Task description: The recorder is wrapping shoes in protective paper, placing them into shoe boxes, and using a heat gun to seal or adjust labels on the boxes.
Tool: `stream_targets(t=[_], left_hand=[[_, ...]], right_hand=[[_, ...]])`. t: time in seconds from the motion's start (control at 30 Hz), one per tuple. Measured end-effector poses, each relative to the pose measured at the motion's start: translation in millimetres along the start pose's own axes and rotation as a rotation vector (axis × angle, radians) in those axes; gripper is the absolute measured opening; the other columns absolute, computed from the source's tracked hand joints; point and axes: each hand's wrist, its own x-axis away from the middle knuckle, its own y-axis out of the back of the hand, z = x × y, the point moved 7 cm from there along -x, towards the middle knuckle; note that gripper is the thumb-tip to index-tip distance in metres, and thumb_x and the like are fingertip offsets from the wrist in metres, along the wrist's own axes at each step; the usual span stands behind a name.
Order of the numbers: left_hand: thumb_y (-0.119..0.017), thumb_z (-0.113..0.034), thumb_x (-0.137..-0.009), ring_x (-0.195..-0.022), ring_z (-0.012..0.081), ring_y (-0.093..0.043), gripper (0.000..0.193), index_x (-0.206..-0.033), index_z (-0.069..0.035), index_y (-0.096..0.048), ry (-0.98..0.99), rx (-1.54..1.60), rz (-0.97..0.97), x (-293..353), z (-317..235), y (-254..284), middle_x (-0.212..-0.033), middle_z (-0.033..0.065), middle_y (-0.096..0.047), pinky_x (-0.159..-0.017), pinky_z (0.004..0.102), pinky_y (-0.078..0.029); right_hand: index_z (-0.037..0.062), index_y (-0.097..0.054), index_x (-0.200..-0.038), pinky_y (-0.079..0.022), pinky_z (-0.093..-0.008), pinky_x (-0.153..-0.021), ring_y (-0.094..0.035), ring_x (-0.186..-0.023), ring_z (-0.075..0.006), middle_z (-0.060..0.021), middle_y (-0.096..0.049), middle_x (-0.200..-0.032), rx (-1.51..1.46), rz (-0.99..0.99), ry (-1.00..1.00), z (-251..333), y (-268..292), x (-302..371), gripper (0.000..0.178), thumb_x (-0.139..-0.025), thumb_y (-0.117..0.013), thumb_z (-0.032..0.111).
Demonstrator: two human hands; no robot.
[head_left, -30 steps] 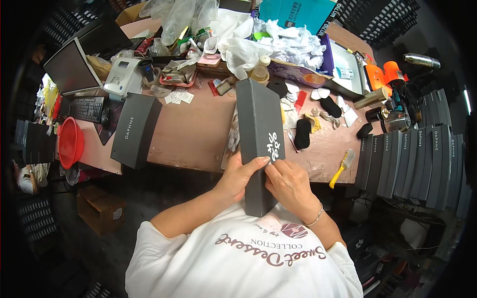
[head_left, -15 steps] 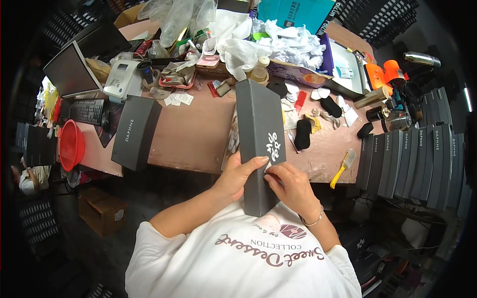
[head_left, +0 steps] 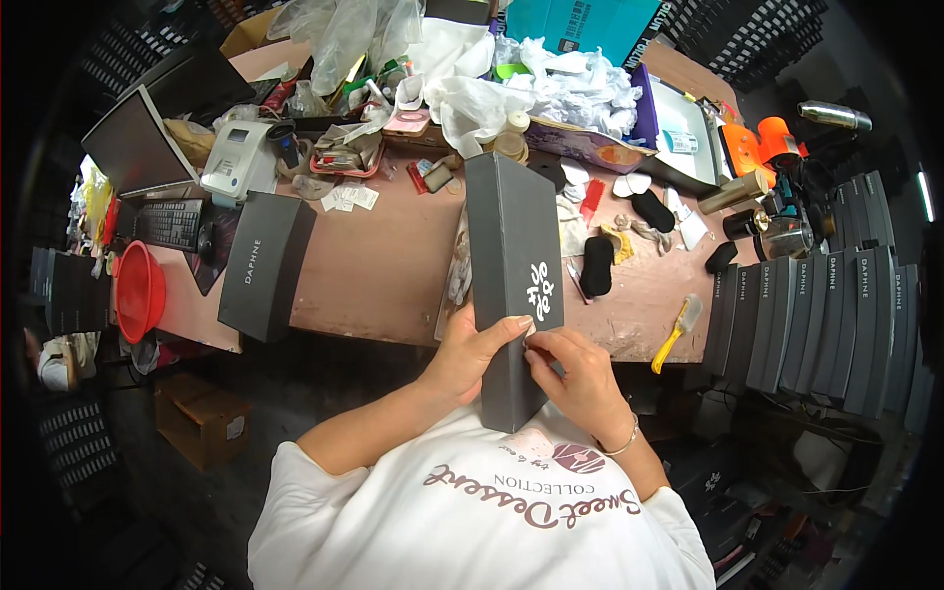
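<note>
This looks like a packing workshop or stockroom: a cluttered worktable (head_left: 369, 261) carries 1 keyboard (head_left: 169, 223) and crumpled white paper (head_left: 590, 93) beside rows of dark boxes (head_left: 836, 324).

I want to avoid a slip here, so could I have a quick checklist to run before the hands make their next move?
1. Left hand gripping the dark box: ok, thumb on its edge.
2. Right hand at the printed side: ok, fingertips beside the left thumb.
3. Anything pinched in the right fingertips: cannot tell, too small.
4. Box's lower end clear of the white shirt: cannot tell from this angle.
5. Yellow-handled tool well back from the table's front edge: not ok, its handle reaches that edge.
</note>
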Motion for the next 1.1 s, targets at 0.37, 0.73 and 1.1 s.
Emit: stream_targets(t=[0.37,0.73,1.1], left_hand=[[-0.066,-0.011,-0.091,-0.097,0.0086,-0.057,0.028,-0.115,-0.003,-0.055,-0.039,-0.023,0.002,1,-2,-6,-0.108,0.0037,-0.061,-0.086,0.0271,-0.049],[-0.067,-0.013,-0.09,-0.096,0.0088,-0.058,0.029,-0.116,-0.004,-0.055,-0.011,0.037,0.031,1,-4,-6,-0.108,0.0033,-0.062,-0.085,0.0272,-0.049],[-0.066,-0.014,-0.09,-0.1,0.0098,-0.059,0.029,-0.115,-0.003,-0.056,-0.004,0.011,-0.017,-1,-3,-1,-0.109,0.0043,-0.062,-0.087,0.0276,-0.049]], right_hand=[[0.0041,-0.057,-0.08,-0.05,-0.0379,-0.056,-0.062,-0.066,-0.0282,-0.0088,-0.054,-0.073,0.361,0.129,0.038,14,-6,-14,0.013,-0.074,-0.068,0.006],[-0.0009,-0.057,-0.087,-0.046,-0.0244,-0.058,-0.055,-0.062,-0.009,-0.0052,-0.056,-0.077,-0.309,0.094,-0.234,-40,-16,-2,0.01,-0.08,-0.063,-0.003],[-0.0001,-0.059,-0.096,-0.049,-0.0307,-0.064,-0.061,-0.072,-0.0239,-0.0118,-0.059,-0.087,-0.099,-0.052,-0.053,-18,-10,5,0.016,-0.083,-0.069,0.002]])
